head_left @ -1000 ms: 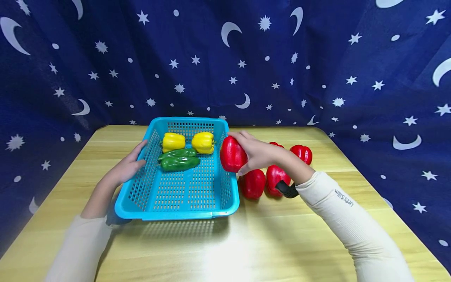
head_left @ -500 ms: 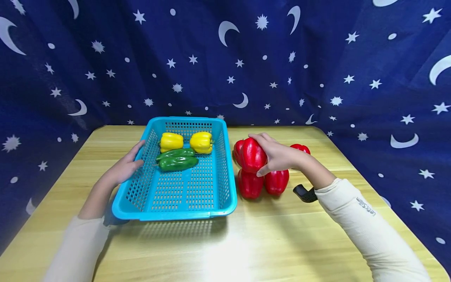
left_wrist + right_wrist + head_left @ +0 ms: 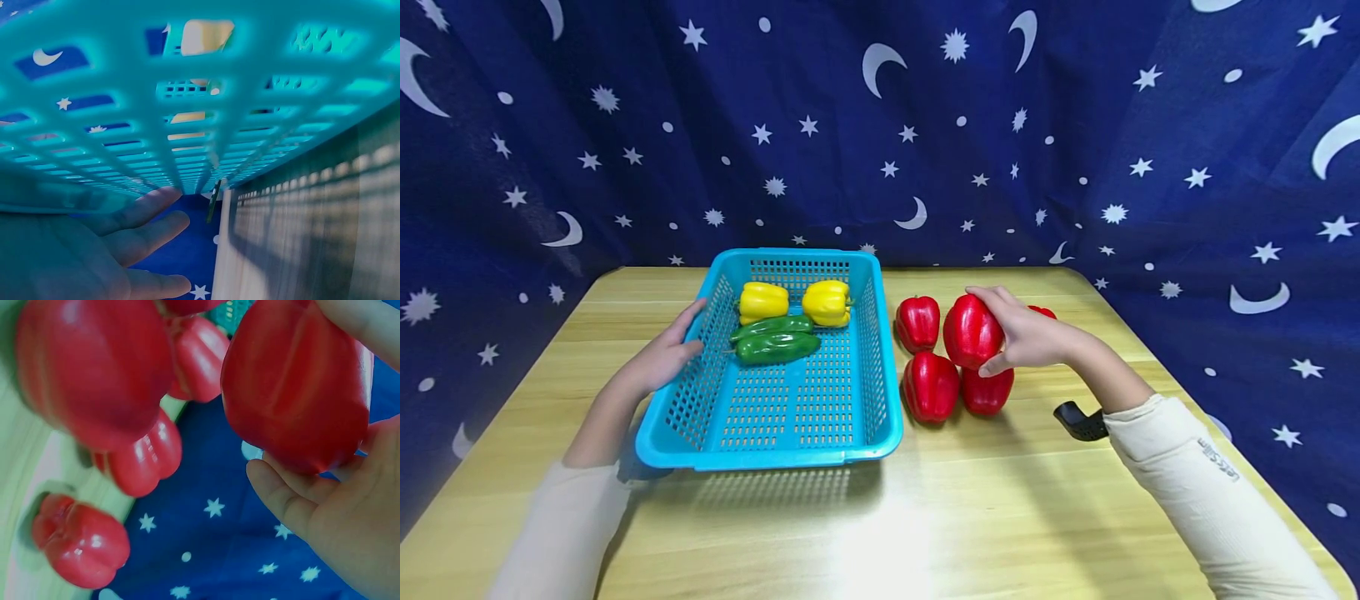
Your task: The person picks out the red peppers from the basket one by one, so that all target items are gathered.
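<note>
In the head view my right hand (image 3: 1026,333) grips a red bell pepper (image 3: 972,332) between thumb and fingers, over the table. The right wrist view shows this bell pepper (image 3: 294,387) up close. Just below it sits another red bell pepper (image 3: 987,392), partly covered. To its left are two more red bell peppers, a front one (image 3: 931,387) and a back one (image 3: 917,323). My left hand (image 3: 662,357) rests at the left rim of the blue basket (image 3: 775,460). In the left wrist view, fingers (image 3: 147,240) stretch straight outside the slotted wall.
Two yellow bell peppers (image 3: 763,302) and two long green peppers (image 3: 778,347) lie in the basket's back left. One more red pepper (image 3: 1042,312) is mostly hidden behind my right hand. The wooden table (image 3: 985,517) ends at a starry blue curtain (image 3: 820,192).
My right hand has carried the red bell pepper rightward, from the basket's right wall to above the other red peppers. My left hand has stayed at the rim.
</note>
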Demonstrator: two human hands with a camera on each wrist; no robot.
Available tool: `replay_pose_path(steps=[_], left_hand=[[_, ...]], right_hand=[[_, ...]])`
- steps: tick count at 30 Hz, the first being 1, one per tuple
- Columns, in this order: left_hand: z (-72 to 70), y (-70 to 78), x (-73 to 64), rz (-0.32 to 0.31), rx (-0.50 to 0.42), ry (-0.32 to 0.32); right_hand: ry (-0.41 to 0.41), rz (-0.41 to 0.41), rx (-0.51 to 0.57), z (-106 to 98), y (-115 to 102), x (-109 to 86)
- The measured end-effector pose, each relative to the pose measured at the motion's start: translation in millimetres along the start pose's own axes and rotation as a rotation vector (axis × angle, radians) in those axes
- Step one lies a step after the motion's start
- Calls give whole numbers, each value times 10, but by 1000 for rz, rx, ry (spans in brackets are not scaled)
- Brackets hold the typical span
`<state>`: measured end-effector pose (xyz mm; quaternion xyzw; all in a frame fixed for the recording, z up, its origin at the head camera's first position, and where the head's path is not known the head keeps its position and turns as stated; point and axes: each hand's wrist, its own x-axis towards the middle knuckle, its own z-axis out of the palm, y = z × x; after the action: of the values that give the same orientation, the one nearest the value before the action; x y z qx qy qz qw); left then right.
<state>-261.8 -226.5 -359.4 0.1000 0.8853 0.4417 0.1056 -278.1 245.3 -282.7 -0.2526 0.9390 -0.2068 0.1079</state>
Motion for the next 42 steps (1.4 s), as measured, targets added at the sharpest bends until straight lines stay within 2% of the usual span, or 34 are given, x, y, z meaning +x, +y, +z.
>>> replay_pose_path(steps=[12, 22, 35, 42], left_hand=[[-3, 23, -8, -6, 6, -1], [-4, 22, 0, -13, 6, 2], [-6, 36, -1, -6, -5, 10], [0, 8, -4, 6, -8, 1]], right_hand=[[62, -10, 46, -36, 287, -305], [112, 7, 4, -4, 623, -511], [62, 76, -28, 211, 911, -625], [28, 62, -26, 367, 966, -604]])
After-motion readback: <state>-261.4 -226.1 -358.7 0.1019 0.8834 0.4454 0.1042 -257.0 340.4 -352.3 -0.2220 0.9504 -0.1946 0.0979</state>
